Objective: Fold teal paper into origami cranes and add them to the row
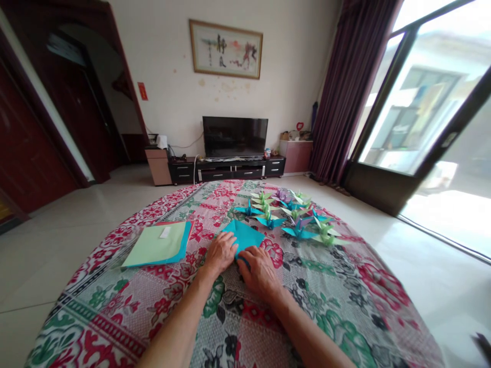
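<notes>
A sheet of blue origami paper point(245, 236), partly folded, lies on the table in front of me. My left hand point(222, 253) is closed on its left side, fingers bent over the edge and pressing it. At the near edge my right hand point(261, 270) has its fingers curled, with a bit of blue paper showing by the thumb. Both hands cover the near part of the sheet, so the fold there is hidden. To the left lies a stack of square paper point(153, 245), light green on top with blue and red below. Several folded paper cranes point(269, 221) stand to the right.
A patterned cloth covers the round table point(169, 312). On the paper stack sits a small white piece point(165, 232). Beyond the table are a television point(235, 137) on a low cabinet point(183, 171), a purple curtain point(341, 92) and a glass door point(414, 112).
</notes>
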A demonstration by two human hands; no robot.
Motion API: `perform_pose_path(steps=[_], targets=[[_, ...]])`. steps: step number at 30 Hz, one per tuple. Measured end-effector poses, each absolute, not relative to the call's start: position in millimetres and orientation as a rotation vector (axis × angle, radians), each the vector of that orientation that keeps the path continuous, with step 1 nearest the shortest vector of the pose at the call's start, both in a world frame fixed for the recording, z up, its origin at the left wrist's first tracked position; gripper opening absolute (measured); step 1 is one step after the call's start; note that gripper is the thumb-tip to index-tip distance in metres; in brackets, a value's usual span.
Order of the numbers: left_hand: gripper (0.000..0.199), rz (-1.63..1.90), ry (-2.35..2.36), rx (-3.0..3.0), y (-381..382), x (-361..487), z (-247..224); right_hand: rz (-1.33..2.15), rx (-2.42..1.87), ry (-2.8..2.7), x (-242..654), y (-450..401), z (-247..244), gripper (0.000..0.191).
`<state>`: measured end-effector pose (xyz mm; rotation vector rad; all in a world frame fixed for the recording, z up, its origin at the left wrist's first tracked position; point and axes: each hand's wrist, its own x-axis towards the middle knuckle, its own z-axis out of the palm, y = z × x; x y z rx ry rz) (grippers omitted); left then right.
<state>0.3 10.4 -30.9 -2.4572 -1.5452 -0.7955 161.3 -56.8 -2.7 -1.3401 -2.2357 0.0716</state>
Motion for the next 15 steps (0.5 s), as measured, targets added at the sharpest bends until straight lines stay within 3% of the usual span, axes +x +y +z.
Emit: perform_pose_path(steps=[15], targets=[[0.037,-0.716,-1.671,-2.506,13.3,-8.3,-36.0,-0.015,-1.437,-2.188,171.9,-48.8,-8.8,0.026]])
